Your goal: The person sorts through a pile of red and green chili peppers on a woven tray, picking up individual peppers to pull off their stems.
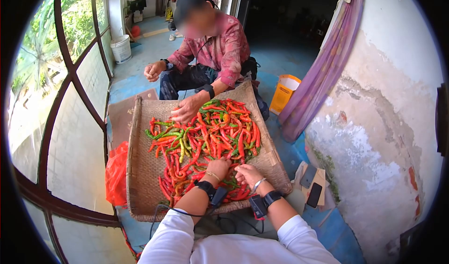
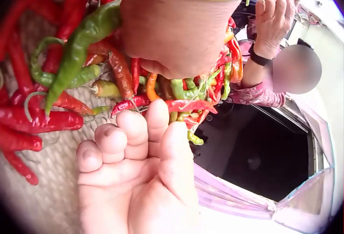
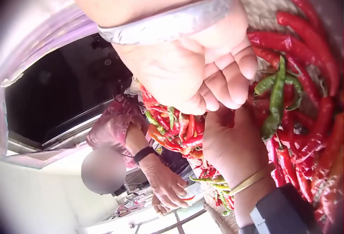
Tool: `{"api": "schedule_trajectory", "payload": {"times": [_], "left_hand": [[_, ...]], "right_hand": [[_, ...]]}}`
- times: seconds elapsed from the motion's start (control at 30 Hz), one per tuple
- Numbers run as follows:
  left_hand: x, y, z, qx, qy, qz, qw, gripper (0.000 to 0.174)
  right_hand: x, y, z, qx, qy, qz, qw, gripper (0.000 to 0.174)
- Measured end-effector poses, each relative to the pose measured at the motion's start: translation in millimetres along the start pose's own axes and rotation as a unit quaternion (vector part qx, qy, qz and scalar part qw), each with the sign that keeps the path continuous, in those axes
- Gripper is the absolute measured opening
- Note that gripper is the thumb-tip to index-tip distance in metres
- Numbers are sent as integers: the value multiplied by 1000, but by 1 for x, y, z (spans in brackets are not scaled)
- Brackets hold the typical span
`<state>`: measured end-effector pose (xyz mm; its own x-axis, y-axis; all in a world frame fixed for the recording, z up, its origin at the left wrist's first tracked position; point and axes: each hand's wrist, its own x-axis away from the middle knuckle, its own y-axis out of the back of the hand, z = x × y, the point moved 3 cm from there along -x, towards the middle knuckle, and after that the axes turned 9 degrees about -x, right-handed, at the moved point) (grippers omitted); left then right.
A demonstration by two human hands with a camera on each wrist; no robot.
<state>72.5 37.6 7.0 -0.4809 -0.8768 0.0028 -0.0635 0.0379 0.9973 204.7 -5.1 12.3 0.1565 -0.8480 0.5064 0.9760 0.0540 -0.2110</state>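
Note:
Red, orange and green chili peppers lie heaped in a shallow woven basket. My left hand, wearing a gold bracelet, is low over the near part of the heap. A bit of red chili pepper shows between its curled fingers in the right wrist view. Close on its right is my right hand, with a silver bracelet and its palm turned up. Its fingers are bent and its thumb lies near the index fingertip, right by a red pepper; I cannot tell whether they pinch it.
Across the basket sits a person whose hand reaches over the peppers. A red plastic bag is at the basket's left. To the right are two phones on a box, a yellow bin and a purple curtain.

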Motion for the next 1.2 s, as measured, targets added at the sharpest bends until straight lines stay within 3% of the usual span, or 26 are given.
{"api": "schedule_trajectory", "payload": {"times": [0.17,0.3,0.4,0.47,0.6,0.67,0.77,0.87,1.0,1.03,1.07,1.1,1.13,1.17,1.2], "left_hand": [[11,11,-2,178,-25,-19,983,14],[14,6,-4,265,-25,-57,962,11],[14,6,-7,359,-27,-50,932,17],[13,-2,-10,496,-37,-81,864,27],[23,26,-17,448,-5,-48,893,35],[32,52,-19,195,30,-132,971,38],[32,45,-19,118,-21,-147,982,32],[28,37,-19,148,-53,-117,981,25],[26,43,-19,191,-66,-142,969,17],[23,42,-14,247,-75,-197,946,16],[21,40,-11,248,-75,-195,946,16],[18,35,-3,433,-13,-144,890,16],[18,41,2,600,50,-86,794,17],[21,50,8,692,102,-45,714,17],[16,45,21,738,109,-62,663,14]], "right_hand": [[-1,0,0,92,5,-54,994,21],[-5,-4,-4,78,26,-45,996,25],[-3,-4,-1,63,74,-101,990,24],[-6,1,-1,14,100,-98,990,22],[-3,3,5,19,77,-117,990,23],[-1,4,9,-19,129,-170,977,23],[-1,15,9,-65,164,-215,961,24],[2,17,9,-100,168,-236,952,26],[5,16,14,-123,163,-224,953,30],[4,19,15,-183,169,-224,942,33],[3,21,16,-241,176,-222,928,37],[2,22,13,-255,172,-214,927,41],[3,23,13,-255,170,-214,927,41],[2,22,12,-239,148,-194,940,40],[1,21,11,-224,126,-173,951,39]]}}
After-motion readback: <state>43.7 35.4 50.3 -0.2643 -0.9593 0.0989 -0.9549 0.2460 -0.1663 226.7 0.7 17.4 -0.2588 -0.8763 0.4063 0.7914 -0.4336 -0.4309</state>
